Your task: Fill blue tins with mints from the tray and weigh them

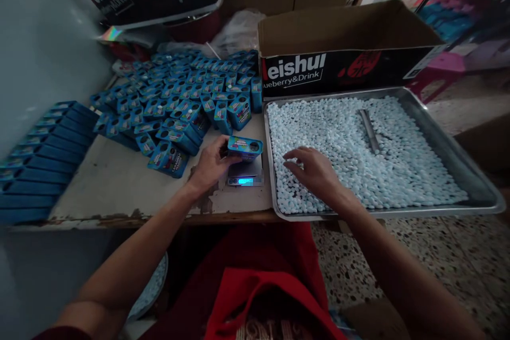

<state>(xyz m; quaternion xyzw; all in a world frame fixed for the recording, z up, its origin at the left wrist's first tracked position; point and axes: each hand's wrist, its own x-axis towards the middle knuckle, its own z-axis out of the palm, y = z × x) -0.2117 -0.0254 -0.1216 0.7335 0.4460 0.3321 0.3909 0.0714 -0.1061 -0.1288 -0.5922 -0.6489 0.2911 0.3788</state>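
Note:
My left hand (215,160) grips the left end of a small blue box (245,144), which is tilted over a little digital scale (246,178) with a lit blue display. Over the left part of a metal tray (273,191) is my right hand (313,170), its thumb and fingers apart and nothing seen between them. Pale blue and white candies (338,127) fill the tray. A metal scoop (370,130) lies on the candies further right.
Many blue boxes (169,159) crowd the table (107,180) to the left, with a neat row (43,154) at the far left. An open black carton (311,71) stands behind the tray. A bowl of candies (149,287) sits below the table.

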